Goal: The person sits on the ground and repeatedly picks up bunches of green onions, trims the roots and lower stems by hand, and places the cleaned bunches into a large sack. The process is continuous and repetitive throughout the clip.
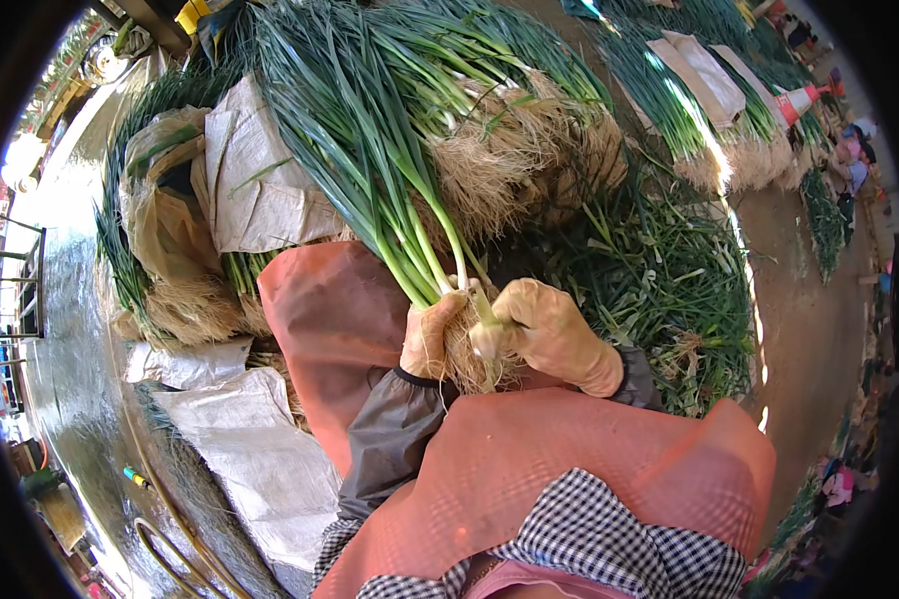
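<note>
My gloved left hand (pixel 424 335) is wrapped around a bunch of long green onions (pixel 404 232) just above their stringy roots (pixel 466 352). Their dark leaves stretch up and away from me. Beside it, my gloved right hand (pixel 558 333) has its fingers curled at the root end, pinching a pale outer leaf or stalk (pixel 487 326); which of the two is unclear. Both hands are over my lap, which an orange-red apron (pixel 569 449) covers. Beyond them lies a large heap of green onions (pixel 509 142), with tan roots facing me.
Stripped leaves (pixel 659 284) pile up at the right. White sacking (pixel 258 449) and more bundled onions (pixel 195 307) lie at the left, near a hose (pixel 168 509) on wet ground. Sack-covered rows of onions (pixel 689 127) and a traffic cone (pixel 798 103) stand far right, with people beyond.
</note>
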The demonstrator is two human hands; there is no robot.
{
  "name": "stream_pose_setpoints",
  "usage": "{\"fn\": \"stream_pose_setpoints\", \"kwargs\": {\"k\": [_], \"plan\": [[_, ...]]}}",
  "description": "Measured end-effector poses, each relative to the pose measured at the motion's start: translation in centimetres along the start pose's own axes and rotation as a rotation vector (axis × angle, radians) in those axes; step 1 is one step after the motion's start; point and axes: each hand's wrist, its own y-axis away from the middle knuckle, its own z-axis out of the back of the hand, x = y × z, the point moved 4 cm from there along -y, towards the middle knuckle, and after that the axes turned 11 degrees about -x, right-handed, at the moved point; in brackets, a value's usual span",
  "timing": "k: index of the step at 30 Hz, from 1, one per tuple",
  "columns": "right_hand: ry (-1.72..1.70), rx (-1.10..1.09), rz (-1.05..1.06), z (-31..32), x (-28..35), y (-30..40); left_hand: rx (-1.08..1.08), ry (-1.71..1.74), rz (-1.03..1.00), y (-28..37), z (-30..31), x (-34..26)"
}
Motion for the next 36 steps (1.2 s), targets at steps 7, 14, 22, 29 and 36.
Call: {"fn": "stream_pose_setpoints", "kwargs": {"k": [7,14,22,29,36], "plan": [[1.235,0.166,-0.945,10.5,-18.7,7.9,0.302,0.636,0.156,2.1,-2.3,-3.7],[-0.312,0.133,-0.974,-7.2,-21.5,5.5,0.126,0.506,0.068,2.9,-1.9,-3.9],[-0.501,-0.117,-0.848,-4.2,-11.6,-1.8,-0.089,0.219,0.042,1.9,-1.7,-1.1],[-0.346,-0.298,-0.665,-2.1,-5.1,0.7,0.011,0.252,0.118,0.6,-0.9,1.9],[-0.475,-0.118,-0.904,2.1,-9.5,6.7,0.171,0.572,0.15,3.6,-3.6,-3.0]]}}
